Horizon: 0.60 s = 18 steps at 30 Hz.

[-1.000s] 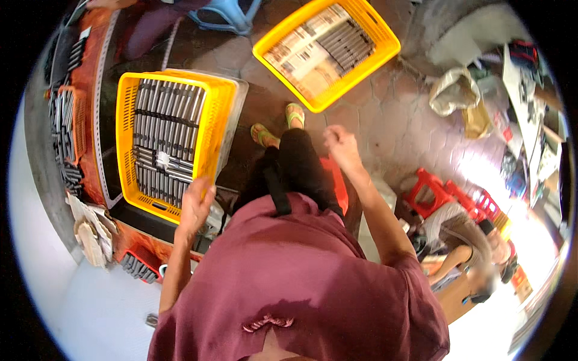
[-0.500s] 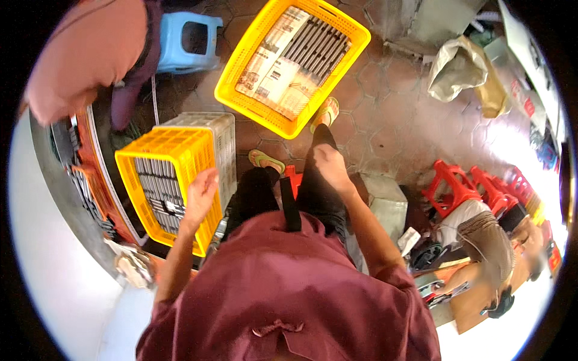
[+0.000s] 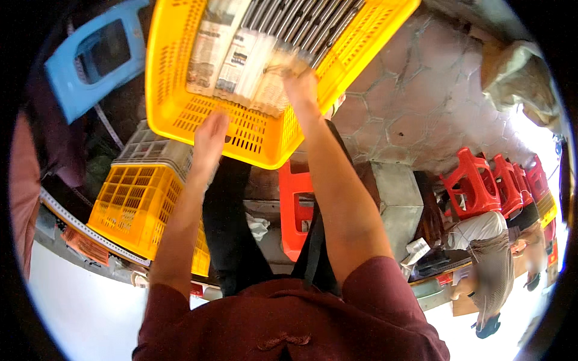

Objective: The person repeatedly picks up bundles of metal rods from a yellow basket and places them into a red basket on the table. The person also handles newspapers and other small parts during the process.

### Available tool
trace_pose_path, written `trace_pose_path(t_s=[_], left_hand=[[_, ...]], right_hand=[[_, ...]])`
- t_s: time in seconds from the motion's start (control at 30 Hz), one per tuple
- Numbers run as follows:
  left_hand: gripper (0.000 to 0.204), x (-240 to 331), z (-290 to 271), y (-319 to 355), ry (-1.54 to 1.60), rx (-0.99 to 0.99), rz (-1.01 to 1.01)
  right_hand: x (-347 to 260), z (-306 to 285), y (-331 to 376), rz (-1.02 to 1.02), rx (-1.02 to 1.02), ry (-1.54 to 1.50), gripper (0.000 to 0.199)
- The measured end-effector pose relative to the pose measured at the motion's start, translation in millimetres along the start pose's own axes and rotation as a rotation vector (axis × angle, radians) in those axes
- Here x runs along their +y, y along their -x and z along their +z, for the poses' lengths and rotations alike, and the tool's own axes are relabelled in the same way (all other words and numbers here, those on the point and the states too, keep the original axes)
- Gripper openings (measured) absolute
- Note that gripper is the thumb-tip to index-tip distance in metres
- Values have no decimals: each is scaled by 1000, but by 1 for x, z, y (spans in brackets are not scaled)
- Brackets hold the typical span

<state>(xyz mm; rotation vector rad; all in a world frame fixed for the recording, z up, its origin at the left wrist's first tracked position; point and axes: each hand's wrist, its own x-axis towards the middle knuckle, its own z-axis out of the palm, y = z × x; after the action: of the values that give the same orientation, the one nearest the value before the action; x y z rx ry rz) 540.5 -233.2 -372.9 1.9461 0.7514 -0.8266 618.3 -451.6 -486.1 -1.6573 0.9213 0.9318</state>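
Observation:
A yellow plastic crate [image 3: 158, 99] with slotted walls stands in front of me, much of it filling the upper middle. Inside it, printed newspaper sheets [image 3: 232, 66] lie beside a row of dark metal rods or tubes [image 3: 295, 21]. My right hand [image 3: 300, 87] reaches into the crate over the near end of the newspaper, its fingers smeared by motion. At the crate's near left side is my left hand [image 3: 211, 133], overlapping the rim. It is blurred too, and I cannot tell whether it grips the rim.
On the left a second yellow crate [image 3: 129, 198] stands against a grey crate [image 3: 153, 149]. A blue stool [image 3: 99, 57] is at the far left. A red stool [image 3: 292, 210] sits between my legs. Several red stools [image 3: 472, 183] and a seated person [image 3: 494, 259] are at the right.
My view has come closer to the crate with newspaper. Both hands have moved forward to it, the right one inside. The second yellow crate now sits lower in view, its contents hidden.

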Motion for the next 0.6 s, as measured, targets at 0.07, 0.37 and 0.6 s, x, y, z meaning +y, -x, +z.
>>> trace_pose_path(t_s=[0.07, 0.37, 0.6], left_hand=[[33, 23, 23, -73, -274, -74, 134], [34, -21, 53, -277, -236, -378, 34], [41, -26, 32, -312, -505, -25, 171]], right_hand=[[29, 10, -48, 20, 182, -70, 69], [37, 44, -98, -203, 613, 122, 63], [53, 47, -87, -173, 570, 13, 55]])
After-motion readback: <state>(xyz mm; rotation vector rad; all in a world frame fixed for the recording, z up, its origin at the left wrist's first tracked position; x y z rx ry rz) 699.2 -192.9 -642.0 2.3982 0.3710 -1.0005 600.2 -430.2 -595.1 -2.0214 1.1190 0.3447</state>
